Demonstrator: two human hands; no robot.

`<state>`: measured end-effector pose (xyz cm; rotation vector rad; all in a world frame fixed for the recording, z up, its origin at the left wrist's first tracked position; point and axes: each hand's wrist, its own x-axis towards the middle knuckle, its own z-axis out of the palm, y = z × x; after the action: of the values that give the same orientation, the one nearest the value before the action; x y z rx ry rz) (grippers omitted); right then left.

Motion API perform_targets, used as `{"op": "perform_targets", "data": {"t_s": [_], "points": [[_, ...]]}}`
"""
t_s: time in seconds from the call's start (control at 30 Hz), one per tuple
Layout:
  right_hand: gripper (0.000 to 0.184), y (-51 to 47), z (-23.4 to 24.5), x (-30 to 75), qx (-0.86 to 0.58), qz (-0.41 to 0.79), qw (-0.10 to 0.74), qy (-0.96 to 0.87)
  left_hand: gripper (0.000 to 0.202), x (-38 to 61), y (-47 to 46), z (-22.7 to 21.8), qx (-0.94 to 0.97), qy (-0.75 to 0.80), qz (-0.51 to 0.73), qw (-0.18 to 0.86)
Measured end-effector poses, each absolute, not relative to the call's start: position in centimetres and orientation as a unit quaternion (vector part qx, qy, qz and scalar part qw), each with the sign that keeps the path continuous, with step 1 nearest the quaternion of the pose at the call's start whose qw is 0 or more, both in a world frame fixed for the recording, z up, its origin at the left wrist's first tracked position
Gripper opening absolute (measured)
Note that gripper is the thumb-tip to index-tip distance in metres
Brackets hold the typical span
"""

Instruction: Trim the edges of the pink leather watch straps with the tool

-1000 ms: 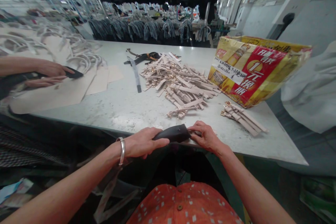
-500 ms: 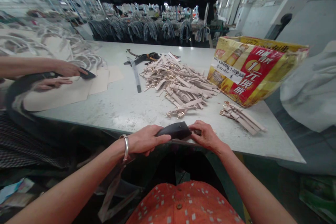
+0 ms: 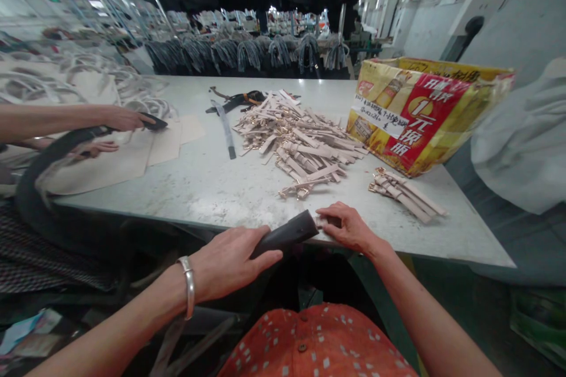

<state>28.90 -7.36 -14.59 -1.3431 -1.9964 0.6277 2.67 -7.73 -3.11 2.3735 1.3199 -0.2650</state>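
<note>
My left hand (image 3: 230,262), with a silver bangle (image 3: 189,286) on its wrist, grips a black strap (image 3: 287,234) near the table's front edge. My right hand (image 3: 349,227) pinches the strap's far end, where a small beige tab (image 3: 326,221) shows between the fingers. A loose pile of beige leather tabs with gold metal fittings (image 3: 296,141) lies beyond my hands. A smaller bundle of the same tabs (image 3: 402,193) lies to the right, nearest my right hand.
A co-worker's hand (image 3: 126,119) holds a black strap (image 3: 154,122) over beige panels (image 3: 115,159) at left on the white work table (image 3: 198,188). A yellow-and-red printed carton (image 3: 424,115) stands at right. A metal strip (image 3: 225,129) and dark straps (image 3: 239,100) lie beyond. Rows of hanging black bags fill the background.
My left hand has drawn back toward me and lower, tilting the black strap. The co-worker's hand has shifted right along the panels.
</note>
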Motion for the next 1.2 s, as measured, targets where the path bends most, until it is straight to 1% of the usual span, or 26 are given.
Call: {"op": "perform_targets", "data": {"t_s": [0.13, 0.27, 0.4, 0.57, 0.8, 0.97, 1.07, 1.2], "points": [[0.042, -7.3, -14.7, 29.4, -0.498, 0.297, 0.342, -0.739, 0.050, 4.5, -8.2, -3.8, 0.874, 0.448, -0.133, 0.132], [0.051, -7.1, -15.0, 29.6, -0.506, 0.299, 0.335, -0.737, 0.050, 6.3, -7.9, -4.3, 0.887, 0.432, -0.132, 0.091], [0.060, -7.1, -15.5, 29.7, -0.516, 0.292, 0.342, -0.729, 0.050, 6.6, -7.4, -4.1, 0.890, 0.427, -0.129, 0.097], [0.062, -7.1, -15.8, 29.6, -0.498, 0.299, 0.366, -0.727, 0.050, 5.8, -7.0, -3.5, 0.873, 0.446, -0.150, 0.128], [0.063, -7.1, -15.6, 29.6, -0.525, 0.294, 0.355, -0.715, 0.053, 7.2, -6.6, -4.1, 0.881, 0.437, -0.144, 0.107], [0.063, -7.0, -15.7, 29.6, -0.517, 0.290, 0.358, -0.721, 0.050, 6.8, -6.2, -4.4, 0.869, 0.459, -0.105, 0.153], [0.062, -7.0, -15.7, 29.6, -0.506, 0.284, 0.363, -0.729, 0.047, 6.0, -5.8, -4.2, 0.842, 0.488, -0.071, 0.220], [0.061, -7.0, -15.6, 29.5, -0.497, 0.281, 0.364, -0.736, 0.049, 4.3, -5.6, -3.7, 0.780, 0.531, -0.072, 0.324]]}}
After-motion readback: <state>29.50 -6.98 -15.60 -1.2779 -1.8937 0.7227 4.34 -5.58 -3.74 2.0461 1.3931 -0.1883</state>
